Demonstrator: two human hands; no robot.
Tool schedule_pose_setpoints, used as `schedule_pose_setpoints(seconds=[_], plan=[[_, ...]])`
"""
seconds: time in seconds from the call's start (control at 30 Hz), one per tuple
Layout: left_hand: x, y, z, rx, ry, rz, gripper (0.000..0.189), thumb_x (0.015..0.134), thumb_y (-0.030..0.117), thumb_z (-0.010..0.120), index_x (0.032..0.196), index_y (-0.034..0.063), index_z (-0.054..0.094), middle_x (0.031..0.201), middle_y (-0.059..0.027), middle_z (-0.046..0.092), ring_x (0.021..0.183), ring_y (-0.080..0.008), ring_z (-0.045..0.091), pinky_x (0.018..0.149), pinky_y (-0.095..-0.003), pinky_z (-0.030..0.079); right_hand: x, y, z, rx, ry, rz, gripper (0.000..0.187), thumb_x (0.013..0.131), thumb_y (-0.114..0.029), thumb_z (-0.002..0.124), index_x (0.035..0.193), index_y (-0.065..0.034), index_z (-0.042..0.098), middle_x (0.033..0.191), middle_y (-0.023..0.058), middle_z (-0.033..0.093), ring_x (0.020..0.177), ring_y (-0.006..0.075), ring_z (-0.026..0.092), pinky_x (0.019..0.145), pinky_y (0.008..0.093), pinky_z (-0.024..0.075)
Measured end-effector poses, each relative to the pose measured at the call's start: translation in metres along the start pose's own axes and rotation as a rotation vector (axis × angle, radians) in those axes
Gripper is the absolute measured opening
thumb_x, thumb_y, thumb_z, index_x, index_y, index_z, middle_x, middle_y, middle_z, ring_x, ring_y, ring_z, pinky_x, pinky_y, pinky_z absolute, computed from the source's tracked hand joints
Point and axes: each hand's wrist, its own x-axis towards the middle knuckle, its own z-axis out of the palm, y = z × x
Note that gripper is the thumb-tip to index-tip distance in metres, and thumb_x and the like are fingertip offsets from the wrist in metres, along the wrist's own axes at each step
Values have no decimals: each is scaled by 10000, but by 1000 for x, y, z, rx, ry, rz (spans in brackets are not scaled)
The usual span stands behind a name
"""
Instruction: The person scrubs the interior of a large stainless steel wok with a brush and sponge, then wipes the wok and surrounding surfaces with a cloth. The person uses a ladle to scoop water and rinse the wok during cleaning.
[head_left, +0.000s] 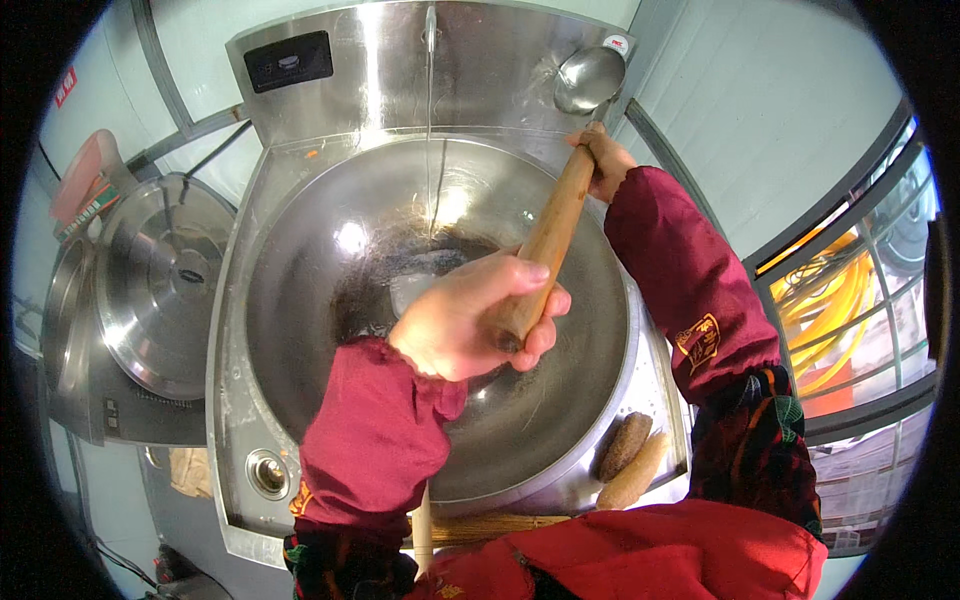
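My left hand (480, 315) is wrapped around the butt of a thick wooden handle (555, 225), over the middle of a large steel wok (300, 247). At the handle's far end my right hand (607, 161) grips it beside the wok's right rim. A metal ladle bowl (590, 79) sits just beyond that hand, in line with the handle; the joint is hidden by the fingers. A thin stream of water (429, 112) runs from a faucet (430, 30) into the wok. Water lies on the dark bottom, partly covered by my left hand.
On the right ledge lie a brown scrubber (626, 446) and a pale loofah (637, 472). Bamboo bristles (487, 529) show along the front edge. A drain (268, 474) is at front left. A round metal lid (169, 285) stands left; a barred window (847, 300) is right.
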Motion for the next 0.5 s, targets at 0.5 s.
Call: schedule_pose_setpoints(seconds=[0.5], plan=[[-35, -39, -7, 206, 29, -9, 600, 784, 178, 571, 1298, 64, 285, 846, -89, 513, 486, -187, 529, 394, -285, 413, -39, 30, -10, 1, -19, 27, 208, 790, -145, 615, 907, -45, 475, 735, 52, 532, 637, 168, 555, 594, 310, 502]])
